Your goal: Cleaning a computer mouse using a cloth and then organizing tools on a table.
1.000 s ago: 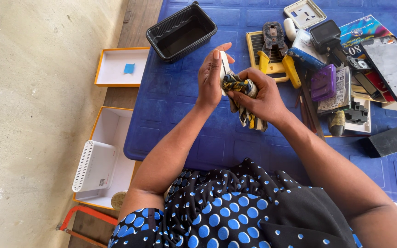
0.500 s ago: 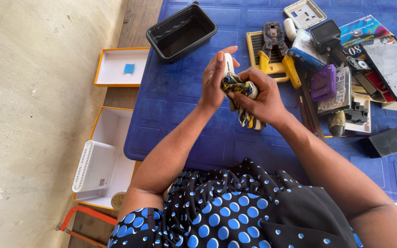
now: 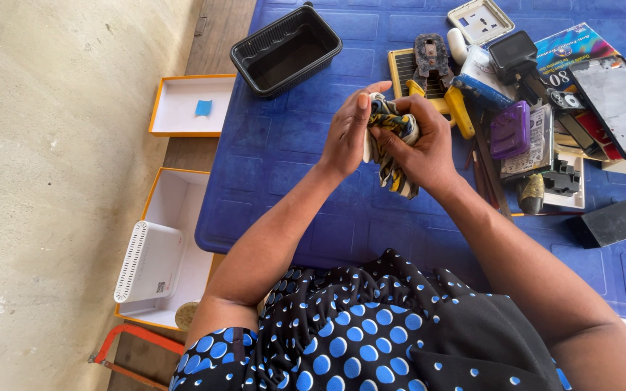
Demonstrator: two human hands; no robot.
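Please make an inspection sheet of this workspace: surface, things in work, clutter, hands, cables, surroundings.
Surface: blue table.
Things in work: patterned cloth pressed on a small white object, mostly hidden.
Clutter: black tray, purple case, white socket plate, black block.
Hands: left hand holds the object; right hand grips the cloth.
Cables: nothing seen.
Surroundings: white router in an orange-edged box; concrete floor.

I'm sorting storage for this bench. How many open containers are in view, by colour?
Black plastic tray: 1
Orange-edged white box trays, one with a blue scrap, one holding a white slotted device: 2
Total: 3
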